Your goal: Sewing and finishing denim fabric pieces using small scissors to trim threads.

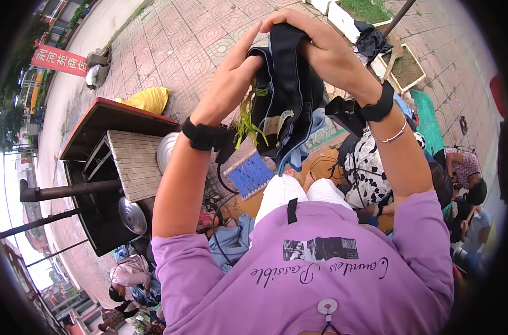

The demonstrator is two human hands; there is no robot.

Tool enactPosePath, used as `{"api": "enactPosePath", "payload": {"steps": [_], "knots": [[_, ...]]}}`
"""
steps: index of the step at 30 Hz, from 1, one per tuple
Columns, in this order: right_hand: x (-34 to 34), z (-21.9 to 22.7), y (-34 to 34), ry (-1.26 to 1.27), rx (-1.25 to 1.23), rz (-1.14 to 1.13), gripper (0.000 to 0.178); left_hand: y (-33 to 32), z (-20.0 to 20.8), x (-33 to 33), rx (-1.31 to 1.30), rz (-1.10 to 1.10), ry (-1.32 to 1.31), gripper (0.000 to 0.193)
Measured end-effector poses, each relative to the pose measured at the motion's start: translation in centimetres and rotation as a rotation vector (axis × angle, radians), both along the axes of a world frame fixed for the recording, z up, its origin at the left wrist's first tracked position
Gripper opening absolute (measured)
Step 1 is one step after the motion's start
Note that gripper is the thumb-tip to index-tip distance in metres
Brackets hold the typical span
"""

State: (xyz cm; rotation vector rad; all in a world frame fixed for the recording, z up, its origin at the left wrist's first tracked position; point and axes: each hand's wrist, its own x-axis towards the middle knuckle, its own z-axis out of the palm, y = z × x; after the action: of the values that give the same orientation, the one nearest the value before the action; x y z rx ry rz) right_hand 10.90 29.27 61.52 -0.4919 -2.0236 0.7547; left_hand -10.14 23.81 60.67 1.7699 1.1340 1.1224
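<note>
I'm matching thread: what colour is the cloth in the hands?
The cloth is near-black with thin pale-blue edges, best seen in the head view.

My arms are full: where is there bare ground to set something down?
Bare paving lies beyond the dark fabric, between the yellow bag and grass planter; more lies right of the soil box, above the green mat. Around the white trousers it's crowded: blue webbing, denim, patterned clothing.

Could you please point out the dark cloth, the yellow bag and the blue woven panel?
Dark cloth (289, 89): head view, on its middle fabric.
Yellow bag (150, 101): head view, on its crumpled middle.
Blue woven panel (250, 175): head view, middle of its weave.
</note>
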Motion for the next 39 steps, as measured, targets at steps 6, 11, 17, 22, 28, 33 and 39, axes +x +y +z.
{"api": "enactPosePath", "payload": {"steps": [6, 11, 17, 22, 28, 33, 39], "knots": [[-0.6, 1.1, -3.9, -0.046, -0.13, 0.061, 0.037, -0.9, -1.0, 0.4, -0.471, -0.131, -0.392, 0.046], [6.3, -5.3, -4.0, 0.297, -0.629, -0.131, 0.053, -1.5, -1.4, -0.8, -0.26, -0.225, -0.596, 0.033], [6.8, -22.9, -11.8, -0.096, -1.056, -0.592, 0.049, -4.5, -1.2, 1.5, -0.263, -0.05, -0.803, 0.027], [3.3, -26.0, -13.8, -0.003, -0.971, -0.435, 0.046, -6.3, -1.2, 4.8, -0.345, -0.246, -0.719, 0.024], [2.7, -24.9, -14.5, 0.151, -0.923, -0.31, 0.042, -7.8, -0.8, 1.8, -0.258, -0.006, -0.66, 0.02], [6.2, -27.3, -24.0, 0.299, -1.119, -0.28, 0.047, -11.9, -5.4, -2.8, -0.263, 0.267, -0.74, 0.018], [9.6, -30.9, -41.0, 0.018, -1.237, -0.183, 0.087, -16.6, -15.4, -2.6, -0.471, 0.445, -0.828, 0.016]]}}
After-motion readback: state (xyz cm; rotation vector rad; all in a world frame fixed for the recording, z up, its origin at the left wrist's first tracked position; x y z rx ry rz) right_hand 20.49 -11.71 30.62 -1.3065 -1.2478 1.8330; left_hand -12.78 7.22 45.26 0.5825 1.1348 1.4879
